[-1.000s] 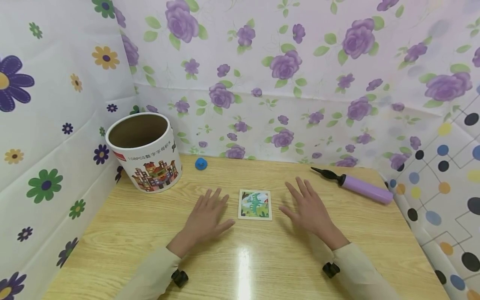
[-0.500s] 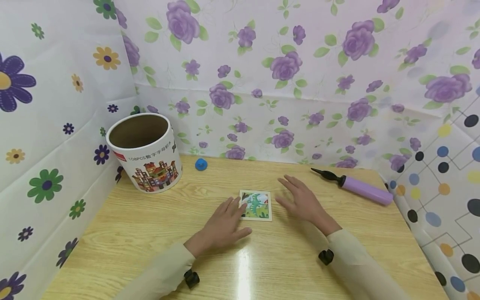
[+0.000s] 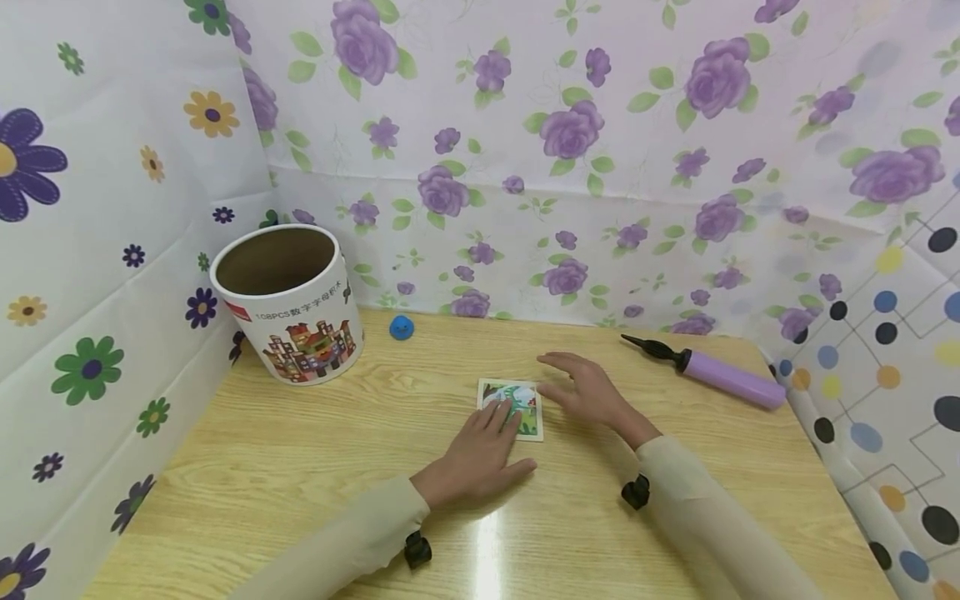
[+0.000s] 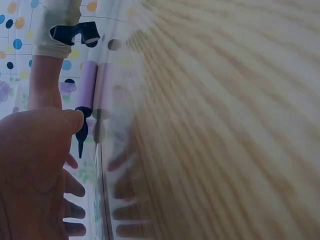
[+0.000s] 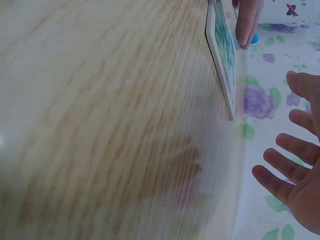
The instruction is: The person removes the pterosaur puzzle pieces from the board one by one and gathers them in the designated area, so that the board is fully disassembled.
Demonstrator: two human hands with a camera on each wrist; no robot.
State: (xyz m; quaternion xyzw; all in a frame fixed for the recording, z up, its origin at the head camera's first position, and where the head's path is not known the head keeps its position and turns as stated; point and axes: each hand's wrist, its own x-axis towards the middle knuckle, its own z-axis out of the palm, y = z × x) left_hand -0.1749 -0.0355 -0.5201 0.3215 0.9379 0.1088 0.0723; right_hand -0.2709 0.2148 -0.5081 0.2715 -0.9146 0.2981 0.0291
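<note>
Hands have closed in on the puzzle card (image 3: pixel 511 409) since a second ago: left hand (image 3: pixel 480 458) now lies with straight, slightly spread fingers on the card's near-left part; right hand (image 3: pixel 588 393) sits just right of the card, fingers straight, contact unclear. Card lies flat mid-table (image 3: pixel 300 467), right of the tub (image 3: pixel 288 304). Likely bracing it for a lift. Card picture partly covered; both wrist views blurred.

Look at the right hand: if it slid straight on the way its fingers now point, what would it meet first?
The right hand points leftward, low over the table. It would most likely meet the square picture tile first, where the left hand already rests its fingers; depth is uncertain.
</note>
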